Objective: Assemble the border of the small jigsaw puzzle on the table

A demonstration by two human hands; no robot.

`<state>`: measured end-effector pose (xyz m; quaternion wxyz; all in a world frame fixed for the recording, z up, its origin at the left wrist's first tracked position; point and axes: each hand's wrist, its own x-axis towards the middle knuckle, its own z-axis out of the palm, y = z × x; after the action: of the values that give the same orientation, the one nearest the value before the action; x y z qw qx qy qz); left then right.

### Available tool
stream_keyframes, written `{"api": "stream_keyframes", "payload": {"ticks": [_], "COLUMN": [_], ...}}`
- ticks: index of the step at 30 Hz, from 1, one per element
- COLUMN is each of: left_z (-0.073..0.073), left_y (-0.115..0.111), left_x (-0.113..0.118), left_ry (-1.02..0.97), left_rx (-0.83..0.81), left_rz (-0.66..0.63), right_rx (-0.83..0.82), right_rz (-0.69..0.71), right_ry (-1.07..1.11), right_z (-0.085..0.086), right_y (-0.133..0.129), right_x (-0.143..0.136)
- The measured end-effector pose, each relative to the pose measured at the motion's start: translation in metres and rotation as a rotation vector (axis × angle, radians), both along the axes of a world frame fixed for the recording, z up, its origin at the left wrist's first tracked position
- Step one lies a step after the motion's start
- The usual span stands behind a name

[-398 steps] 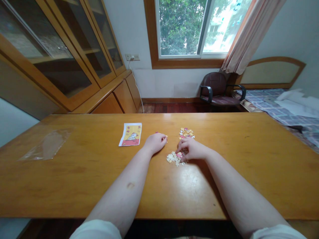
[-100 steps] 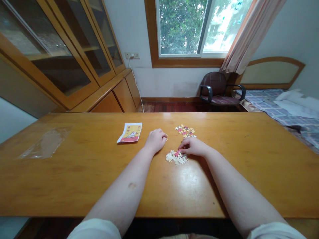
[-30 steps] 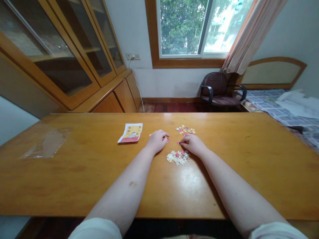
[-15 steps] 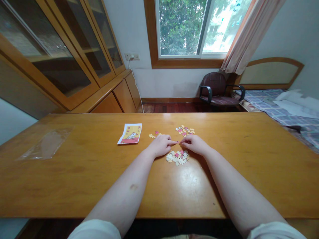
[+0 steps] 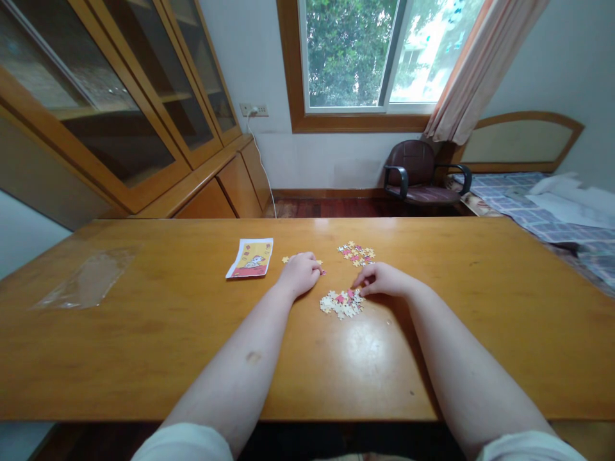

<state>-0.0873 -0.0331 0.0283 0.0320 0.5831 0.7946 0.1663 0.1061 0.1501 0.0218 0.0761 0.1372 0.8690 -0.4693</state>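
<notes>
My left hand (image 5: pixel 300 275) rests low over the table with its fingers curled and pressed on a small pink puzzle piece (image 5: pixel 323 273). Just behind it, a few yellow puzzle pieces (image 5: pixel 285 260) show, partly covered by the hand. My right hand (image 5: pixel 384 280) hovers at the right edge of a pile of mostly white, face-down puzzle pieces (image 5: pixel 339 306). Its thumb and fingers are apart, and I see nothing between them. Farther back lies a second heap of yellow and pink puzzle pieces (image 5: pixel 356 253).
A picture card (image 5: pixel 250 259) with a yellow and red cartoon lies left of my hands. Crumpled clear plastic (image 5: pixel 91 278) is on the far left of the wooden table (image 5: pixel 192 358). Beyond the table stand a cabinet (image 5: pixel 202 179), an office chair (image 5: pixel 416 169) and a bed (image 5: pixel 533 198).
My left hand has slid left, drawing the pink piece away from the middle. My right hand has parted from it and shifted slightly right and nearer, to the white pile.
</notes>
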Motion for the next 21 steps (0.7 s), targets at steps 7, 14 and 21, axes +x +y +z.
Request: {"api": "stream_keyframes", "payload": {"ticks": [7,14,21], "left_z": [-0.0023,-0.0008,-0.0027], "left_y": [0.0003,0.0003,0.001], "left_x": [-0.0023,-0.0015,-0.0026], "left_ry": [0.008,-0.039,-0.078], "left_rx": [0.022,0.092,0.1], "left_rz": [0.043,0.088,0.091], "right_rx": [0.055,0.041,0.001], "right_rz": [0.053,0.044,0.122], "right_ry": [0.007,0.022,0.084], "right_z": [0.0009,0.0028,0.0096], "right_y": [-0.0015,-0.0036,-0.0075], "right_x": [-0.0008,-0.0005,0.0014]}}
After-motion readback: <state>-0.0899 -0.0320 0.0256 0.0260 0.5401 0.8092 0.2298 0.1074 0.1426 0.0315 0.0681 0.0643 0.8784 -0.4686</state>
